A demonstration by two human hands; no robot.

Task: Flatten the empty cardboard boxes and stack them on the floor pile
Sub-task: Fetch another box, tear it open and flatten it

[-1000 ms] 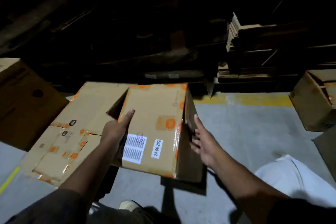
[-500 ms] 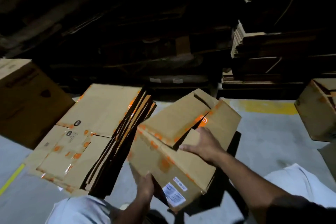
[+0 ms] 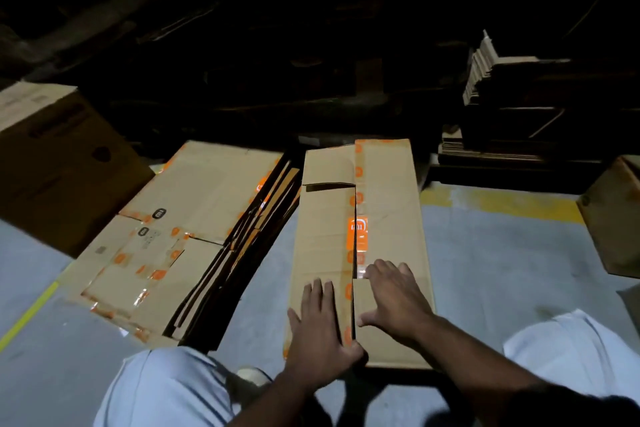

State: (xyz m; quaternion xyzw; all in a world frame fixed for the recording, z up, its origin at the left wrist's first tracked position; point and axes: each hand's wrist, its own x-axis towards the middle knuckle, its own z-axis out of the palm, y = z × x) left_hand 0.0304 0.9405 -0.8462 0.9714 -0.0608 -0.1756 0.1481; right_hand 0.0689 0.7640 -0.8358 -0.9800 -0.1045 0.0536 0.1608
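Observation:
A brown cardboard box (image 3: pixel 388 204) with orange tape lies flattened on the grey floor in front of me, its long side running away from me. My left hand (image 3: pixel 320 329) presses flat on its near left panel with straight fingers. On the near right panel, beside the centre seam, my right hand (image 3: pixel 394 298) presses with spread fingers. To the left sits the floor pile of flattened boxes (image 3: pixel 194 229), several layers deep, its dark edges facing the flattened box.
A large brown carton (image 3: pixel 59 163) stands at the far left. Another open carton (image 3: pixel 613 215) sits at the right edge. Stacks of flat cardboard (image 3: pixel 502 80) fill dark shelving behind. My knees in light trousers (image 3: pixel 571 347) frame the bottom. A yellow floor line (image 3: pixel 502 201) runs along the back.
The box was upright and held in both hands, then half collapsed and tilted. Now it lies flat on the floor with both palms pressing on it.

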